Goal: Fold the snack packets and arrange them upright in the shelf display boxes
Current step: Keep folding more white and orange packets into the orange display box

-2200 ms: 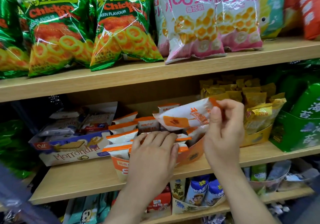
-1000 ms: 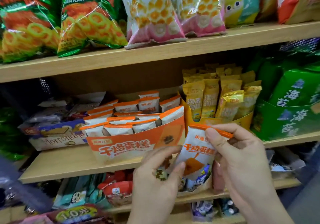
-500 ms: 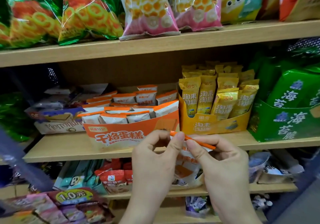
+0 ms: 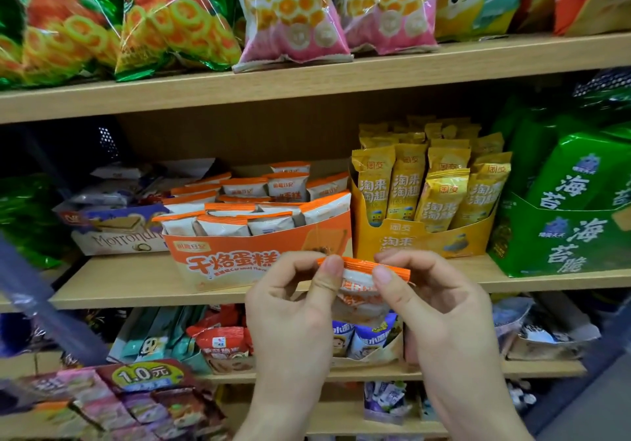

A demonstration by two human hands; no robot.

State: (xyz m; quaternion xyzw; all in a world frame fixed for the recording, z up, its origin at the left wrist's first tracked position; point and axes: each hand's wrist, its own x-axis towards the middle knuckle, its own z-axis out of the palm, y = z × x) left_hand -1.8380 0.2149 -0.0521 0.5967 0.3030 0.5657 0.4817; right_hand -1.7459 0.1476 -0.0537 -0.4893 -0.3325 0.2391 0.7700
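Snack packet (image 4: 360, 287), white with an orange top seal, held in the air before the middle shelf (image 4: 129, 283) edge, just below the right front corner of the orange display box (image 4: 235, 263). Left hand (image 4: 293, 310) pinches the seal's left end, right hand (image 4: 440, 307) its right end, fingers (image 4: 326, 275) of both curled tight on the strip. Box holds like packets (image 4: 269, 222) upright in rows; yellow display box (image 4: 409, 240) of upright stick packs just beside it on the right, green box (image 4: 563, 242) beyond

"干烙蛋糕" on orange display box (image 4: 211, 263), "1.0元" on price tag (image 4: 143, 374), "FLAVOUR" on green bag (image 4: 177, 20)
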